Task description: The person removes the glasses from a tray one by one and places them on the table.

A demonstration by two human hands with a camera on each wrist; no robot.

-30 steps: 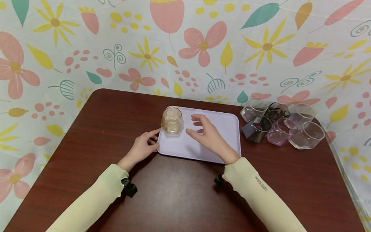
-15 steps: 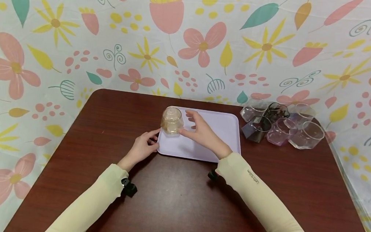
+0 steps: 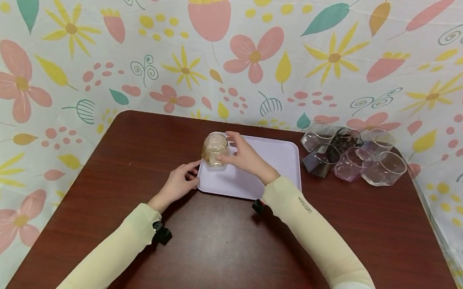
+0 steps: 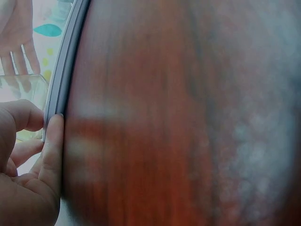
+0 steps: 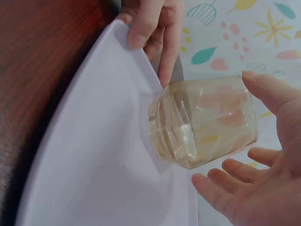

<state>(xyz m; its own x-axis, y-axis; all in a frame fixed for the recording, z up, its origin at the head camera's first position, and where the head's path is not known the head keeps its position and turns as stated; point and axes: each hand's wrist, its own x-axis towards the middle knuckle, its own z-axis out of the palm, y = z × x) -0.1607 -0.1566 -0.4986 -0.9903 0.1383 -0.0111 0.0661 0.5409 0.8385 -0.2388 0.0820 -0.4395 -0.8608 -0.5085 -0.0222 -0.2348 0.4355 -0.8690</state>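
An amber-tinted clear glass (image 3: 213, 148) with a faceted base stands upright at the left end of a pale lilac tray (image 3: 220, 184). My right hand (image 3: 247, 159) is at the glass's right side, thumb and fingers spread. In the right wrist view, the thumb tip is right at the rim of the glass (image 5: 211, 120), while the other fingers stay apart from its wall. My left hand (image 3: 177, 183) pinches the tray's left edge; the left wrist view shows fingers (image 4: 54, 141) on both sides of the tray rim (image 4: 60, 89).
Several more tumblers cluster at the table's back right: a dark one (image 3: 322, 160), a pink one (image 3: 351, 164), a clear one (image 3: 384, 169) and others behind. The brown table (image 3: 205, 252) meets a floral cloth (image 3: 236, 85) at the back.
My right hand has moved left across the tray to the amber glass. The left hand, tray and glass have stayed in place.
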